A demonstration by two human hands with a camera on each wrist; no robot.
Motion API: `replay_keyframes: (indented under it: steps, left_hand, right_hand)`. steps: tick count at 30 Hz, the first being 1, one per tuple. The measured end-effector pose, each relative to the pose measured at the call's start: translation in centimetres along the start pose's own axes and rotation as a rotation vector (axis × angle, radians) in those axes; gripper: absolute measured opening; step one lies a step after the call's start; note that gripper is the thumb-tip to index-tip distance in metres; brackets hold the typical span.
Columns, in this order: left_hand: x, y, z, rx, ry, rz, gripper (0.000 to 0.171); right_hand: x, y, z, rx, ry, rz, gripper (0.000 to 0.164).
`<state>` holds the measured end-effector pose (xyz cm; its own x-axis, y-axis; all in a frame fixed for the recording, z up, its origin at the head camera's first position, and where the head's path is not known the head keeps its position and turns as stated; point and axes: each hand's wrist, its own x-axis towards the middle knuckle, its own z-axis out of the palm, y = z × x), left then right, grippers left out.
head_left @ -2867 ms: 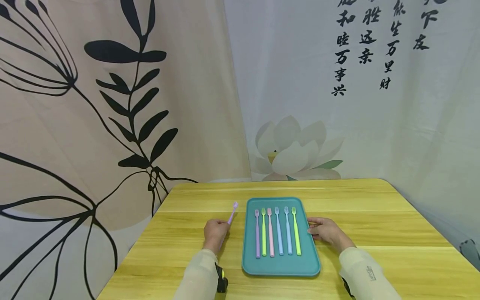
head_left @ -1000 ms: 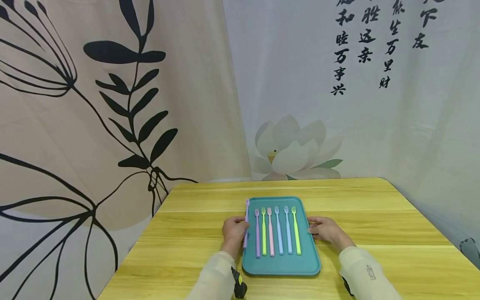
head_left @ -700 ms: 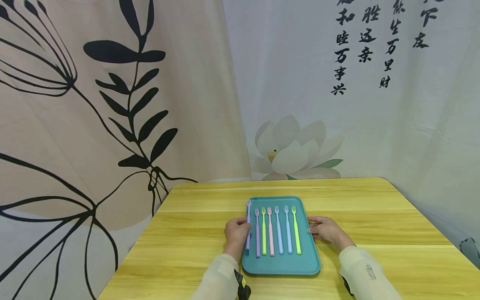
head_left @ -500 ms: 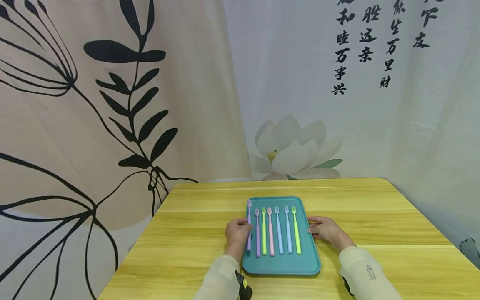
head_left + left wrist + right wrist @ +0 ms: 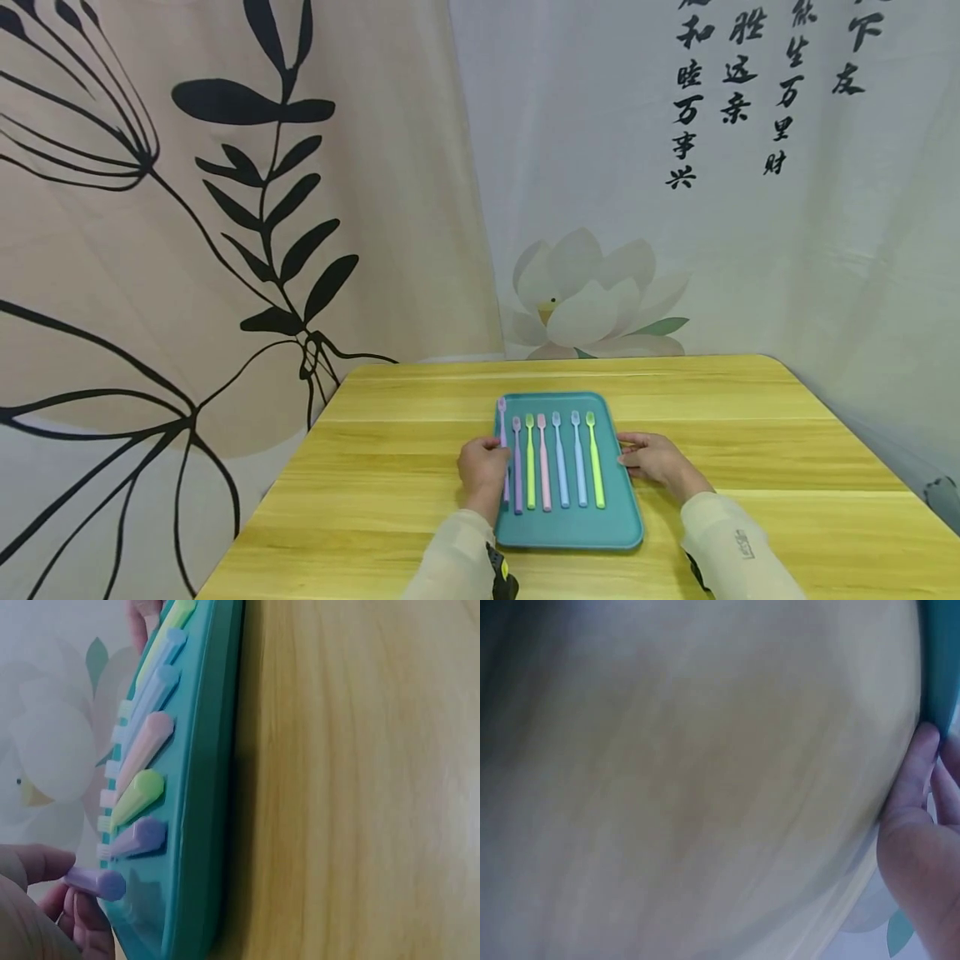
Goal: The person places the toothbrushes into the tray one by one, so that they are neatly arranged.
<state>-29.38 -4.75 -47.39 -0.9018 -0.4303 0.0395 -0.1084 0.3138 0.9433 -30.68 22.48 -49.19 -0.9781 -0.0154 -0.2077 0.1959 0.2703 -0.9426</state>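
My left hand (image 5: 483, 475) pinches a light purple toothbrush (image 5: 503, 421) between thumb and fingers, over the left side of a teal tray (image 5: 570, 532). The brush head points away from me, and its handle end (image 5: 111, 885) sticks out of the grip in the left wrist view. Beside it on the tray lies a row of toothbrushes: purple (image 5: 517, 475), yellow-green (image 5: 530, 467), pink (image 5: 544, 475), two blue ones and another yellow-green one (image 5: 596, 467). At the tray's right rim, my right hand (image 5: 660, 465) holds the edge with thumb and fingertips.
The tray stands on a light wooden table (image 5: 375, 500). Behind the table hangs a printed cloth (image 5: 420, 208) with black plants, a lotus and writing. Each sleeve has a dark wrist device (image 5: 502, 575) under it.
My left hand has carried the purple toothbrush rightward from beside the tray to over its left side, turning it nearly parallel to the row. The right hand stays at the rim.
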Motion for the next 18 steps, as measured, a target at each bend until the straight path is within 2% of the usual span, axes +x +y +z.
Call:
replay_keyframes:
  steps: [5, 12, 18]
  left_hand:
    - [-0.4, 0.1, 0.4, 0.028, 0.062, 0.031, 0.018]
    - [-0.7, -0.3, 1.0, 0.028, 0.104, 0.005, 0.019]
    - [-1.2, -0.3, 1.5, 0.053, 0.131, 0.057, 0.021]
  right_hand:
    - [0.0, 0.1, -0.1, -0.004, 0.001, -0.004, 0.053]
    - [0.1, 0.3, 0.0, 0.002, -0.004, -0.007, 0.053]
    - [0.0, 0.1, 0.1, -0.003, 0.002, -0.001, 0.053]
